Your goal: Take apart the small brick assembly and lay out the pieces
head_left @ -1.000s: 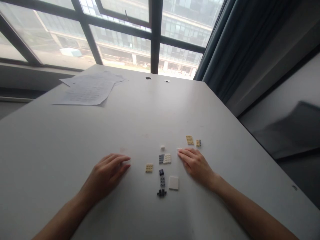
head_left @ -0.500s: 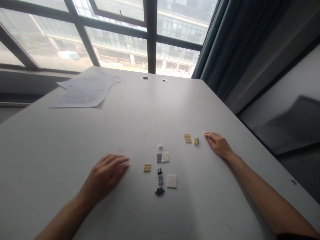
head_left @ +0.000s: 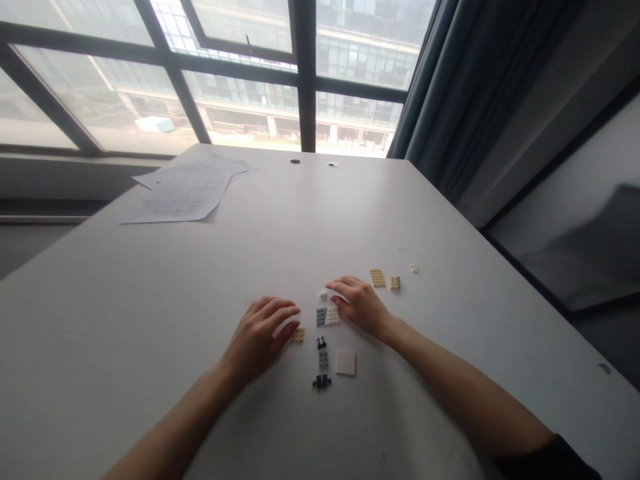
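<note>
Toy bricks (head_left: 323, 361) lie near both hands (head_left: 257, 331), thumbs and fingers apart; print on the papers (head_left: 183, 197) is unreadable.

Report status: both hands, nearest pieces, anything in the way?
Left hand open, at tan studded plate. Right hand open, beside small white piece; contact unclear. Blocking view: left hand hides part of tan studded plate.
</note>
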{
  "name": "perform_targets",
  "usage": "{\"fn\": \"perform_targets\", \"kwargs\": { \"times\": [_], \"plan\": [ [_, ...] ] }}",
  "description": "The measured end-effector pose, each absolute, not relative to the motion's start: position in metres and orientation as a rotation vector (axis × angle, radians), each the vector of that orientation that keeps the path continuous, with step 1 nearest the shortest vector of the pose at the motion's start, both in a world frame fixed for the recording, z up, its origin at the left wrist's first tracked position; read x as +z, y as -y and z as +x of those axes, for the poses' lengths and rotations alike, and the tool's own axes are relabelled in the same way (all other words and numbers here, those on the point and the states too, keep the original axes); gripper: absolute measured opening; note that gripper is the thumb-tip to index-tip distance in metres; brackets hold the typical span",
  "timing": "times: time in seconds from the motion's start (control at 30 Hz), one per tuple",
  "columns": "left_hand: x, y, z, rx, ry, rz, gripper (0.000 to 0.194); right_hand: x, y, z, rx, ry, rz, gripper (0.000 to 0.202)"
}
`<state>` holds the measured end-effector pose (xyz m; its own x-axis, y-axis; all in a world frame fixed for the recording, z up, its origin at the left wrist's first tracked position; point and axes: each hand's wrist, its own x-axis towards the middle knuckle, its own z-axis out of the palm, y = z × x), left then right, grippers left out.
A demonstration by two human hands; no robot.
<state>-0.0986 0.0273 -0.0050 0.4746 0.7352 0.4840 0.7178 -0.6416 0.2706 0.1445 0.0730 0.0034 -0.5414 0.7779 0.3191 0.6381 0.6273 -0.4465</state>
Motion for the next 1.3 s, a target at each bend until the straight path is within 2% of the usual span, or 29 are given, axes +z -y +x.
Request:
{"fn": "perform_targets", "kwargs": {
  "times": [0.13,0.23,0.5,0.73,0.97,1.07,1.2,1.3],
  "plan": [
    [-0.011,-0.025,-0.11,0.956,-1.338,2.622,0.016,-0.001,-0.088,0.118,0.329,2.507,-1.1,0.016],
    [-0.012,-0.024,-0.112,0.946,-1.338,2.613,0.014,0.002,-0.093,0.126,0.3,2.532,-1.103,0.016],
    [-0.011,-0.026,-0.108,0.941,-1.297,2.596,0.013,0.033,-0.133,0.263,0.151,2.053,-1.528,0.015],
    [-0.013,-0.025,-0.108,0.917,-1.293,2.603,0.012,0.005,-0.103,0.315,0.225,2.15,-1.572,0.015],
    [-0.012,-0.026,-0.107,0.933,-1.299,2.614,0.012,-0.007,-0.094,0.321,0.192,2.163,-1.574,0.017],
    [-0.011,-0.026,-0.106,0.944,-1.292,2.616,0.012,-0.001,-0.087,0.31,0.047,2.113,-1.547,0.019],
    [-0.01,-0.025,-0.106,0.942,-1.295,2.615,0.012,0.011,-0.064,0.268,-0.224,2.054,-1.48,0.017],
    [-0.01,-0.024,-0.106,0.941,-1.295,2.613,0.012,0.016,-0.041,0.22,-0.101,2.179,-1.301,0.023]
  ]
}}
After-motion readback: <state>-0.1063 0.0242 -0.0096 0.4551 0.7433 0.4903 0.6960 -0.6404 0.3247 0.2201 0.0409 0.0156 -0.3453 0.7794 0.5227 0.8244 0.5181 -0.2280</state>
